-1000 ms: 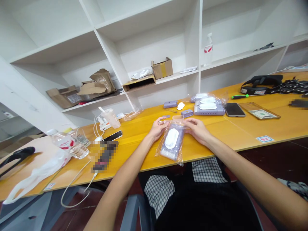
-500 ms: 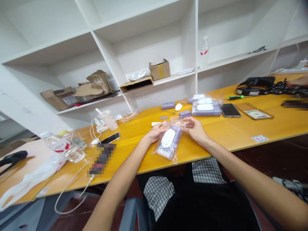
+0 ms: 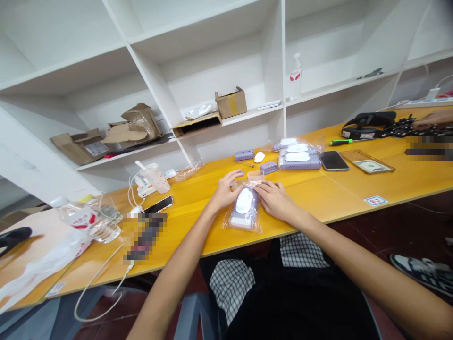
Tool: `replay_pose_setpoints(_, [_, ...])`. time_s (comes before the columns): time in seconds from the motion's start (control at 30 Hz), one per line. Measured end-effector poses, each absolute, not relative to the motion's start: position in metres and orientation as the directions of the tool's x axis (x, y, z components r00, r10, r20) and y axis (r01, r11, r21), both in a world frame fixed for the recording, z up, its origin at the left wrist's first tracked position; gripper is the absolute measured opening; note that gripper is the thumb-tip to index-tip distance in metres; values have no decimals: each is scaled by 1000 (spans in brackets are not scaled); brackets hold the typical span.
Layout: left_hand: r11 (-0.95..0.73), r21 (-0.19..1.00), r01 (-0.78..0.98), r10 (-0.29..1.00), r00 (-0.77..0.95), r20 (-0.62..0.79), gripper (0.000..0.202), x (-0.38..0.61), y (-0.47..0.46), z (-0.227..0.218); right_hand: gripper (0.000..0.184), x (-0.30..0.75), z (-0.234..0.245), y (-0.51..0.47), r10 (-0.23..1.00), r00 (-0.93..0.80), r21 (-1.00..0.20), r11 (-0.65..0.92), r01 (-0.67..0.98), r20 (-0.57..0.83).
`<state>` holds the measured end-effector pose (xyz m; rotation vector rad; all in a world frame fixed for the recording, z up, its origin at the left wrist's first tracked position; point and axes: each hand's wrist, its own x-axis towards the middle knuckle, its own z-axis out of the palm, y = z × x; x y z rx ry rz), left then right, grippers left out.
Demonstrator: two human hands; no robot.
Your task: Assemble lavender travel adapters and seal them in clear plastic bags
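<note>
A clear plastic bag [image 3: 243, 212] with a lilac device and a white oval part inside lies flat on the yellow table [image 3: 354, 189] in front of me. My left hand [image 3: 224, 190] rests on the bag's left upper edge, fingers bent over the plastic. My right hand [image 3: 274, 199] presses on its right side with fingers together near the bag's mouth. A small roll of tape [image 3: 255, 175] stands just behind the bag.
Behind lie more bagged lilac devices [image 3: 299, 158], loose lilac parts [image 3: 244, 155], a phone [image 3: 334, 161], a clear case with a banknote [image 3: 370, 165] and a green screwdriver [image 3: 341, 141]. Left: a cup [image 3: 154, 177], a water bottle [image 3: 85, 219], cables. Another person's hand [image 3: 432, 119] is far right.
The bag has come down from hanging between my hands to lying flat on the table. Both hands have moved down onto it.
</note>
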<state>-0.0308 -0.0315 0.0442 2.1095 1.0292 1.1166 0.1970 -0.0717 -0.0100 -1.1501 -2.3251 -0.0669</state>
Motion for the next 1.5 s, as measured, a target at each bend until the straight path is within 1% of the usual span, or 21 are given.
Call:
replay_pose_setpoints(0.07, [-524, 803, 286, 815, 442, 375, 34, -28, -33, 43, 61, 198, -13, -71, 737, -525, -214, 646, 733, 426])
replay_pose_setpoints(0.17, [-383, 886, 261, 860, 451, 239, 33, -25, -32, 32, 68, 201, -20, -70, 757, -565, -278, 649, 708, 328])
replay_pose_setpoints(0.3, [-315, 909, 273, 887, 427, 179, 40, -30, -32, 19, 73, 206, -25, -70, 776, -586, -316, 631, 709, 234])
replay_pose_setpoints(0.47, [-216, 934, 286, 915, 392, 92, 41, -35, -38, 18, 72, 208, -22, -76, 784, -603, -320, 615, 720, 150])
replay_pose_setpoints(0.53, [-205, 935, 290, 918, 389, 81, 40, -35, -38, 19, 70, 208, -19, -77, 785, -607, -318, 610, 725, 121])
replay_pose_setpoints(0.63, [-225, 935, 276, 915, 390, 106, 39, -36, -35, 19, 70, 210, -12, -73, 776, -626, -326, 613, 720, 76])
replay_pose_setpoints(0.77, [-284, 925, 253, 895, 416, 161, 39, -36, -37, 15, 75, 219, 5, -74, 746, -665, -357, 633, 687, 43])
replay_pose_setpoints(0.83, [-327, 913, 243, 872, 449, 193, 39, -33, -41, 11, 78, 223, 15, -86, 744, -668, -352, 629, 693, 16])
replay_pose_setpoints(0.87, [-350, 908, 231, 855, 475, 208, 40, -30, -44, 10, 76, 224, 21, -96, 750, -661, -337, 628, 702, 20])
replay_pose_setpoints(0.9, [-368, 905, 215, 834, 506, 219, 40, -26, -47, 9, 70, 224, 25, -107, 764, -641, -306, 629, 715, 72])
replay_pose_setpoints(0.93, [-381, 903, 197, 812, 539, 225, 40, -21, -50, 9, 68, 223, 29, -118, 781, -603, -265, 622, 737, 159])
replay_pose_setpoints(0.97, [-391, 903, 180, 788, 572, 227, 41, -15, -53, 10, 71, 221, 31, -130, 776, -575, -224, 627, 746, 259])
replay_pose_setpoints(1.0, [-400, 901, 167, 764, 604, 227, 42, -9, -55, 11, 76, 219, 33, -139, 740, -582, -194, 660, 726, 338])
replay_pose_setpoints(1.03, [-409, 899, 159, 738, 636, 224, 43, -3, -57, 13, 81, 217, 32, -147, 687, -622, -173, 711, 682, 375])
replay_pose_setpoints(1.1, [-406, 901, 155, 707, 678, 202, 48, 9, -58, 16, 87, 213, 28, -153, 595, -717, -136, 795, 591, 364])
replay_pose_setpoints(1.17, [-367, 919, 143, 735, 650, 193, 49, 18, -57, 17, 89, 212, 21, -150, 566, -755, -111, 818, 565, 331])
replay_pose_setpoints(1.27, [-345, 936, 65, 807, 530, 261, 44, 25, -52, 13, 89, 214, 12, -141, 594, -737, -83, 794, 603, 323])
replay_pose_setpoints(1.37, [-360, 933, -4, 821, 475, 318, 41, 25, -45, 8, 90, 213, 9, -141, 612, -714, -79, 776, 626, 340])
replay_pose_setpoints(1.43, [-307, 949, -69, 837, 455, 304, 40, 21, -40, 5, 88, 212, 9, -145, 623, -697, -79, 763, 641, 355])
replay_pose_setpoints(1.5, [-191, 968, -166, 859, 449, 246, 42, 15, -35, 4, 85, 214, 7, -147, 659, -651, -82, 724, 685, 377])
